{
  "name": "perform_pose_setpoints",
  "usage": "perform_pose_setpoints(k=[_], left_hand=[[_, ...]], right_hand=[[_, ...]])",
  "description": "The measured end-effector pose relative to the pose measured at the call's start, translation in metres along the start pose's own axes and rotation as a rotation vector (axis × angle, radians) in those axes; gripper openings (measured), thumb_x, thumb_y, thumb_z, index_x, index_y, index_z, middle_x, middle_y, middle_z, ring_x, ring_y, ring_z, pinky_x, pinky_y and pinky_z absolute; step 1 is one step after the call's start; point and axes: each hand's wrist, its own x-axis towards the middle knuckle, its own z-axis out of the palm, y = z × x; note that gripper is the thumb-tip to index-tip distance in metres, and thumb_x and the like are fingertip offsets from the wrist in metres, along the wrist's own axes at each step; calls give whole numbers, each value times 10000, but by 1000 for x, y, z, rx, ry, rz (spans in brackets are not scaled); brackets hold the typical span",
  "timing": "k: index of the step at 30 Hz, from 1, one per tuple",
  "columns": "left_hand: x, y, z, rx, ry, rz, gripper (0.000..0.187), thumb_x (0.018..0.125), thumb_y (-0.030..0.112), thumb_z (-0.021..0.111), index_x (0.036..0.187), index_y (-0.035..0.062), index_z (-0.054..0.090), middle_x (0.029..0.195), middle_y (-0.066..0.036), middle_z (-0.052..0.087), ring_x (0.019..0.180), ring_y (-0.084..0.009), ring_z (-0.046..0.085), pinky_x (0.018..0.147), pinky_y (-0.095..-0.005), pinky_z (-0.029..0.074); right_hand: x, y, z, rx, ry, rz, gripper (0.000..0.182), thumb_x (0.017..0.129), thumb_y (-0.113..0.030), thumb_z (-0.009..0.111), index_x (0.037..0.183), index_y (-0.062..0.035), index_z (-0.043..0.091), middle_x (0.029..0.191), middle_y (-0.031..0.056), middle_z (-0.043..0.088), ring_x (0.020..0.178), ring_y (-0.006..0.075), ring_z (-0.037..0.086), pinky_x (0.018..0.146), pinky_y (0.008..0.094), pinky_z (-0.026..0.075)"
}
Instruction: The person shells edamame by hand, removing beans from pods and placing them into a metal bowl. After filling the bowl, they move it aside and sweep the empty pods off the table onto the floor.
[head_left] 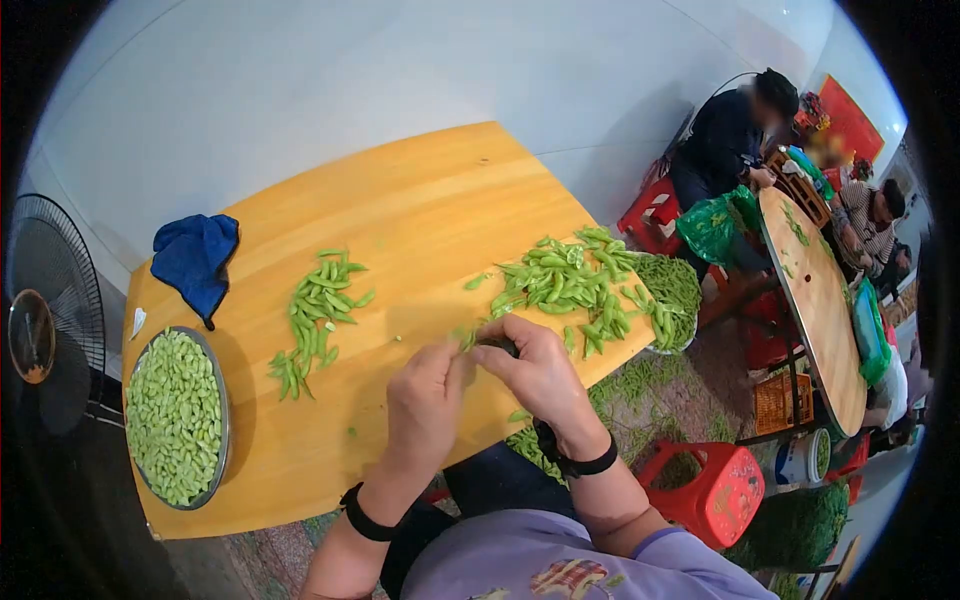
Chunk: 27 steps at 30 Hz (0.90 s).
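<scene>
Above the wooden table [430,215] my left hand [425,385] and my right hand [535,365] meet, fingers closed together around a green soybean pod [466,338]. The fingers partly cover the pod. Just beyond my right hand lies a heap of green pods [565,280]. A smaller pile of pods [322,300] is spread to the left of my hands. At the table's left end stands a round metal tray [224,420] full of shelled green beans [178,415]. One loose bean [398,338] lies near my left hand.
A blue cloth [195,262] lies at the table's far left corner, beside a standing fan [55,310]. A basin of pods [668,295] stands off the right end. Red stool [705,490] at right; people [725,140] sit around another table [815,300]. Empty hulls litter the floor [650,395].
</scene>
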Motion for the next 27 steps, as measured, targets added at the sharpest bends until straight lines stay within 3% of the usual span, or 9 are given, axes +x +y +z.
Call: perform_pose_setpoints(k=[1,3,5,8,10,11,13,16,27], left_hand=[[-1,-2,0,47,-14,48,141,829,30,501,928,-16,589,621,-34,537,532,-83,481,503,-235,404],[-4,-10,-1,-54,-83,-5,154,827,34,499,941,-17,589,636,-39,544,547,-86,491,520,-236,413],[-8,-23,-3,-140,-140,-63,167,826,39,496,953,-17,589,650,-44,551,563,-89,500,537,-237,423],[-10,-35,-2,-84,-105,-113,202,816,34,471,969,-20,592,712,-51,570,620,-82,518,556,-224,427],[-2,-37,-5,-269,-132,-499,235,798,26,448,974,-25,595,747,-50,569,626,-73,503,527,-199,398],[-1,-40,-10,-270,-124,-509,235,798,26,448,974,-25,595,747,-50,569,626,-73,503,527,-199,398],[2,-45,-23,-827,-40,-570,235,785,17,438,947,-24,604,733,-30,550,610,-62,472,503,-169,357],[2,-31,-29,-925,143,-687,215,786,25,456,929,-18,611,710,-3,534,579,-57,438,490,-158,331],[-7,-22,-49,-314,-104,-315,148,790,58,539,919,-5,574,769,-31,571,721,-107,545,641,-236,429]], right_hand=[[0,-1,-1,-7,-18,38,228,738,-109,622,907,41,597,687,43,568,597,76,486,537,226,402],[-1,2,-2,-14,-51,78,192,732,-117,625,846,37,607,683,55,580,615,82,499,559,232,413],[-1,6,4,-116,-42,118,211,713,-153,602,812,33,607,680,168,607,600,238,598,579,317,466],[0,3,18,-299,29,86,204,684,-148,595,785,29,611,658,170,600,585,260,597,565,324,467],[-1,2,26,-270,49,69,201,677,-145,592,780,27,613,662,173,601,585,275,597,561,327,468],[-1,2,29,-249,83,50,198,670,-141,589,775,25,615,666,176,602,585,289,598,556,331,470],[1,-2,28,-178,28,107,197,673,-136,585,785,24,616,669,177,603,589,280,602,564,328,472],[1,1,30,-172,15,101,204,684,-139,599,811,19,621,681,171,604,595,239,607,576,315,472],[14,-20,21,-326,-302,-136,201,728,-153,647,854,3,633,698,135,593,611,170,573,582,279,450]])
